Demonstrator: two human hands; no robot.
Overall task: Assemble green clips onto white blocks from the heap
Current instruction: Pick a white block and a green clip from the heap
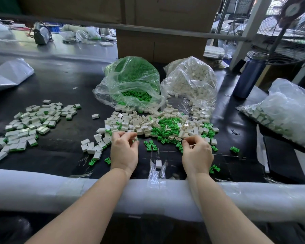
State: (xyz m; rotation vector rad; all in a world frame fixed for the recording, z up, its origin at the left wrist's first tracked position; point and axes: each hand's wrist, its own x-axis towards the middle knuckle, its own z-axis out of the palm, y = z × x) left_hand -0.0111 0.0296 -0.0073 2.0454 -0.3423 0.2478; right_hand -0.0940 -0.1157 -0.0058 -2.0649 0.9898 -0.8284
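Note:
A mixed heap (pixel 158 125) of white blocks and green clips lies on the black table just beyond my hands. My left hand (pixel 124 152) hovers at the heap's near left edge with fingers curled. Its thumb and fingertips pinch a small pale piece (pixel 136 138), mostly hidden by the fingers. My right hand (pixel 197 154) is at the heap's near right edge, fingers curled inward. What it holds is hidden. Loose green clips (pixel 151 145) lie between the hands. A single white block (pixel 158 163) sits near the table edge.
A pile of assembled blocks (pixel 30 124) spreads at the left. An open bag of green clips (pixel 130 81) and a bag of white blocks (pixel 190 80) stand behind the heap. A blue bottle (pixel 248 76), another filled bag (pixel 285 113) and white foam edge padding (pixel 148 194) surround the work area.

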